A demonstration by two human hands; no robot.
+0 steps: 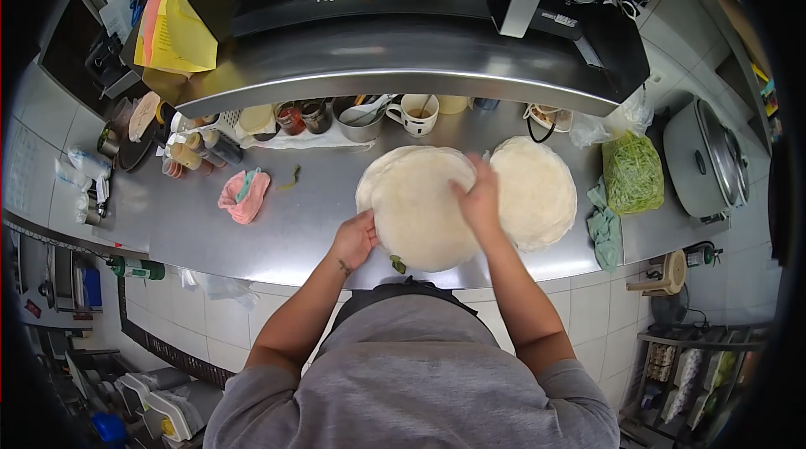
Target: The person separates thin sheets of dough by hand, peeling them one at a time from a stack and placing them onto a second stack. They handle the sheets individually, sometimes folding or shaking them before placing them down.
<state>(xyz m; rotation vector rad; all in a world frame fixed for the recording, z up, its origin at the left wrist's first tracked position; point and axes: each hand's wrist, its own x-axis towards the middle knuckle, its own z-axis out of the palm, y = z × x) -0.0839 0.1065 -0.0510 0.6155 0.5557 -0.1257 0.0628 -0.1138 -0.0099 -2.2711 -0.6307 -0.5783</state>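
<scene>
A pile of thin, round, pale wrappers point(424, 214) lies on the steel counter in front of me, its upper sheet shifted toward me from those beneath. At its left edge, my left hand point(354, 241) has its fingers curled against the rim and appears to grip it. My right hand point(479, 201) is over the right edge, thumb and fingers apart, slightly blurred by motion. Just right of that hand sits a second pile of round wrappers point(534, 194). A small green leaf scrap point(398, 264) lies by the near edge of the first pile.
A microwave point(353, 8) stands on a shelf above the counter point(323, 231). To the left are a pink cloth point(244, 196) and sauce bottles point(201, 151). A mug point(415, 117) stands behind. At right are bagged shredded greens point(633, 173), a green cloth point(604, 231) and a large cooker point(703, 159).
</scene>
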